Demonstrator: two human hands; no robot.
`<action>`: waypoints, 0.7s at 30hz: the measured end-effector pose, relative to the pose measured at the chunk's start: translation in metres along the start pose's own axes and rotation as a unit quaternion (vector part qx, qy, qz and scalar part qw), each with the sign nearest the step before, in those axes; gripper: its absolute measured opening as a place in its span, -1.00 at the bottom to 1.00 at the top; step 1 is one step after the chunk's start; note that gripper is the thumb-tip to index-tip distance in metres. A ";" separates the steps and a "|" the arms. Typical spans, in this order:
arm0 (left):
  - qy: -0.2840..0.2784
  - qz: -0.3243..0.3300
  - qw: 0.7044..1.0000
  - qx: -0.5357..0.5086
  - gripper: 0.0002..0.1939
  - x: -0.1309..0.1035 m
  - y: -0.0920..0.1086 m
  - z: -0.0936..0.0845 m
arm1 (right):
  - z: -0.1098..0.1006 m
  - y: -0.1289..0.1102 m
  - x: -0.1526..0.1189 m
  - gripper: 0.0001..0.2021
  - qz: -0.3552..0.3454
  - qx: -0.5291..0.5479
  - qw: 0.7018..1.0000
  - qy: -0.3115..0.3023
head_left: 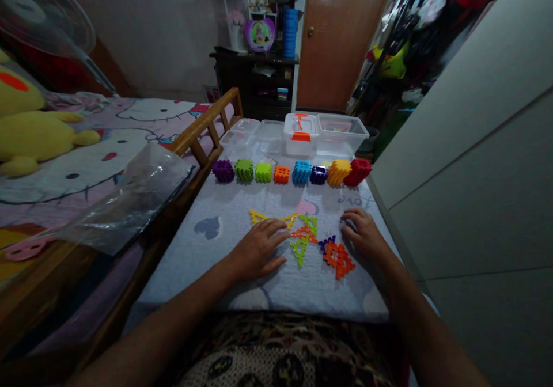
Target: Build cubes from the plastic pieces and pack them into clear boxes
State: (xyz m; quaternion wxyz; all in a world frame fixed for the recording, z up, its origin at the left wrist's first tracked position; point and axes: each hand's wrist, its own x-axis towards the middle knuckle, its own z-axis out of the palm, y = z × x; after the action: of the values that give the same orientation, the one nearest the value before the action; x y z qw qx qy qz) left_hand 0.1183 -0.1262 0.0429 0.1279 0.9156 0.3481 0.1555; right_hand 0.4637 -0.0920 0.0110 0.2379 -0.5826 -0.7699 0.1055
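Observation:
My left hand (pixel 264 247) rests on the cloth with its fingers spread, partly over the yellow triangular pieces (pixel 290 221). Just right of its fingertips lie green triangle pieces (pixel 299 251) and orange triangle pieces (pixel 304 234), flat and close together. My right hand (pixel 362 230) lies at the right with fingers apart and slightly bent, nothing visible in them. Between the hands, nearer to the right one, are a small dark purple piece (pixel 327 243) and a cluster of orange notched pieces (pixel 338 258). Part of the yellow pieces is hidden under my left hand.
Stacks of notched blocks form a row across the table (pixel 233 203), from purple (pixel 223 171) to red (pixel 359 171). Behind them stand clear plastic boxes (pixel 342 135) and a lidded box (pixel 300 135). A wooden bed rail (pixel 203 123) borders the left, a pale cabinet (pixel 466 174) the right.

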 end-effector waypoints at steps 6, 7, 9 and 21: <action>-0.048 0.062 0.997 0.002 -0.50 0.020 0.025 0.014 | -0.025 -0.029 -0.027 -0.61 -0.008 0.055 0.988 -0.147; -0.055 0.071 0.996 0.005 -0.52 0.023 0.028 0.016 | -0.025 -0.034 -0.031 -0.59 -0.002 0.058 0.987 -0.153; -0.061 0.087 0.994 0.009 -0.57 0.030 0.032 0.019 | -0.024 -0.043 -0.034 -0.62 0.005 0.054 0.987 -0.152; 0.019 -0.028 0.996 0.078 -0.81 0.030 0.014 0.022 | -0.006 -0.059 -0.004 -0.85 0.014 0.085 0.981 -0.176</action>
State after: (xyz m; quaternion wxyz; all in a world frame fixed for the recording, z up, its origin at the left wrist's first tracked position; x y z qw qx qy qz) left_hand 0.1563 -0.1190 0.0337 0.0542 0.9095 0.3872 0.1414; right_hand 0.4171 -0.1138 0.0412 0.1458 -0.5435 -0.7796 0.2749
